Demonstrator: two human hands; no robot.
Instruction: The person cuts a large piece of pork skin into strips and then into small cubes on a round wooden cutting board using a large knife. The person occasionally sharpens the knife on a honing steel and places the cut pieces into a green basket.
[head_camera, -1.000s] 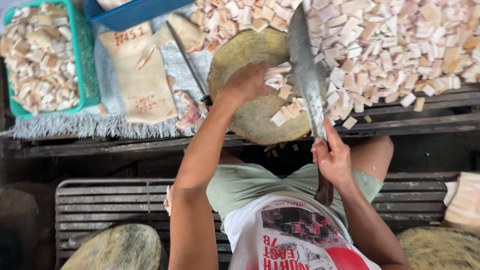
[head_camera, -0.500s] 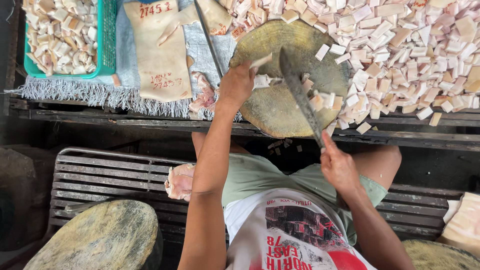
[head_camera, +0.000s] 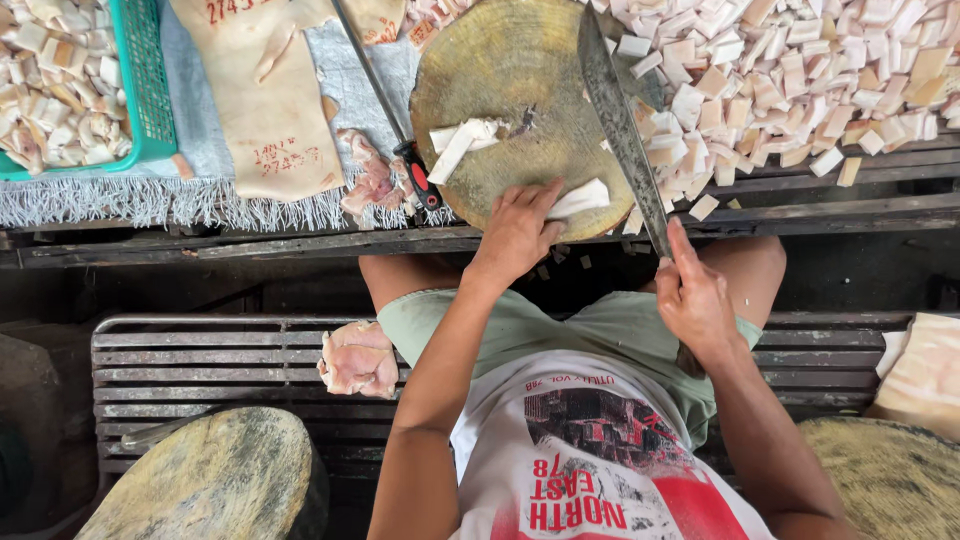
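Gripping a cleaver (head_camera: 618, 120) by its handle, right hand (head_camera: 695, 300) angles the blade over the round board (head_camera: 500, 70), upper centre; left hand (head_camera: 518, 232) pinches a white strip (head_camera: 580, 199) at the board's near edge, cut pieces (head_camera: 800, 80) piled upper right.

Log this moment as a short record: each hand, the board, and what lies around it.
left hand: on a pale strip at the near edge of the round chopping block
right hand: grips a long cleaver, blade lying over the block's right side
on block: cut white strips
right of block: heap of pale cubes
left: red-handled knife, skin slab, green basket
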